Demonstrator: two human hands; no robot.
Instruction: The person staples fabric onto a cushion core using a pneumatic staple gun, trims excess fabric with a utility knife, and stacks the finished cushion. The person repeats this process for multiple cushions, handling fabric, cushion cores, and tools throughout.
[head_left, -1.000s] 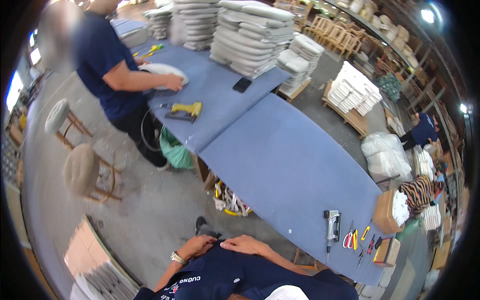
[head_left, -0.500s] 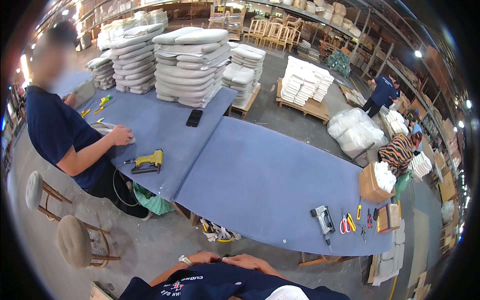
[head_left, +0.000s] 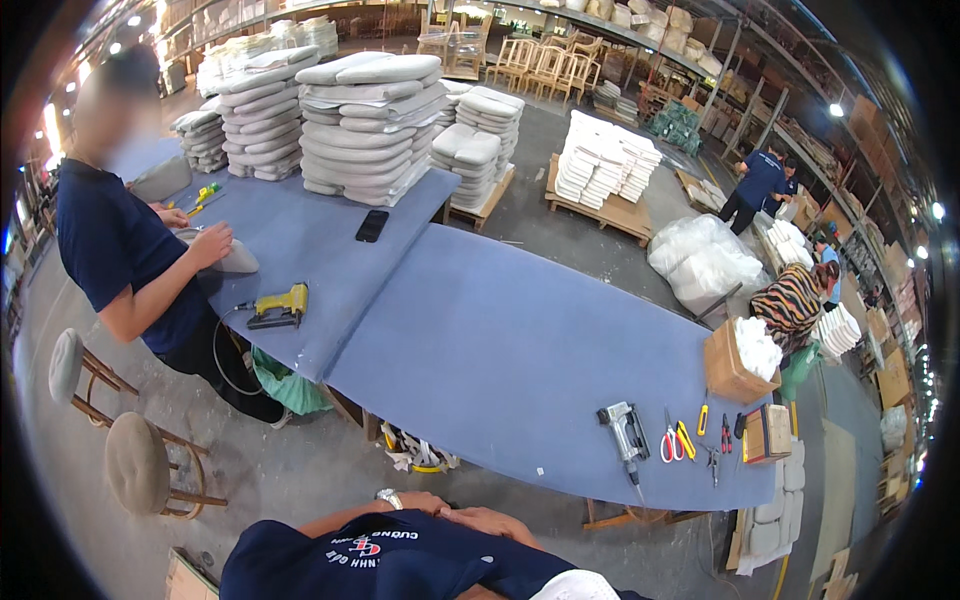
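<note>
Both my hands rest low at my waist, against my dark blue shirt (head_left: 400, 555), short of the table edge. My left hand (head_left: 424, 502), with a metal watch (head_left: 389, 498) on its wrist, is beside my right hand (head_left: 492, 522). The shirt hides most of the fingers, so I cannot make out whether they hold anything. Across from them is the blue-covered table (head_left: 500, 340). On its right part lie a grey staple gun (head_left: 625, 440), red-handled scissors (head_left: 671, 445), a yellow cutter (head_left: 686, 438) and red-handled pliers (head_left: 726, 433).
At the left a co-worker (head_left: 125, 240) handles a grey cushion (head_left: 237, 258) beside a yellow staple gun (head_left: 280, 305). Cushion stacks (head_left: 365, 130) and a phone (head_left: 372, 225) stand farther back. A cardboard box (head_left: 728, 365) holds white stuffing. Stools (head_left: 138, 465) stand at left.
The view has shifted slightly, so the table and tools sit a little farther left. The co-worker has raised and tilted the grey cushion. My hands stay together at my waist.
</note>
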